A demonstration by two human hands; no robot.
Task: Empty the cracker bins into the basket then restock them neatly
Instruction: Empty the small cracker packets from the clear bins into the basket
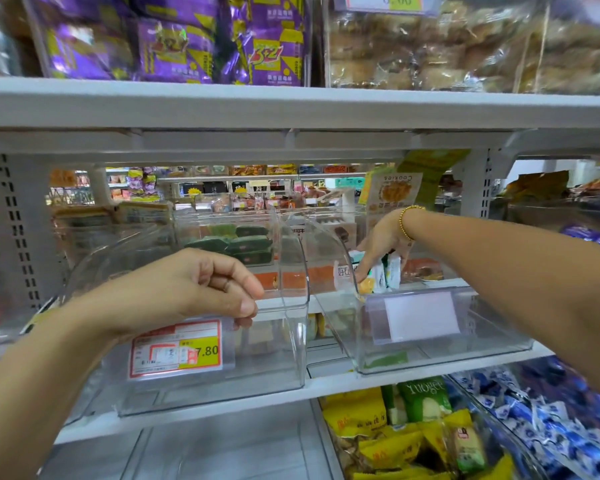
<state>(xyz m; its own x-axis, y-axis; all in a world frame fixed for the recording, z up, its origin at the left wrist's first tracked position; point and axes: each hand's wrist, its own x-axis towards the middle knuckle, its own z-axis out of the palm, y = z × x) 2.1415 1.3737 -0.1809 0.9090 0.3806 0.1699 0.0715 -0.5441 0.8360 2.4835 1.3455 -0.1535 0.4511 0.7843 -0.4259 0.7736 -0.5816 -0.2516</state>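
Two clear plastic bins stand side by side on the middle shelf. The left bin (pixel 291 358) carries a red and yellow price tag (pixel 177 348); my left hand (pixel 201 289) grips its front rim, thumb over the edge. The right bin (pixel 492 344) has a blank label holder. My right hand (pixel 383 244) reaches into its back and holds a few small white and green cracker packets (pixel 383 273). Both bins look almost bare inside. No basket is in view.
Purple snack bags (pixel 174 43) and clear bags of pastries (pixel 447 50) fill the upper shelf. Below, yellow and green packets (pixel 395 431) and blue-white candies (pixel 541 424) lie in lower bins. Behind the bins, green boxes (pixel 246 244) sit on the far side.
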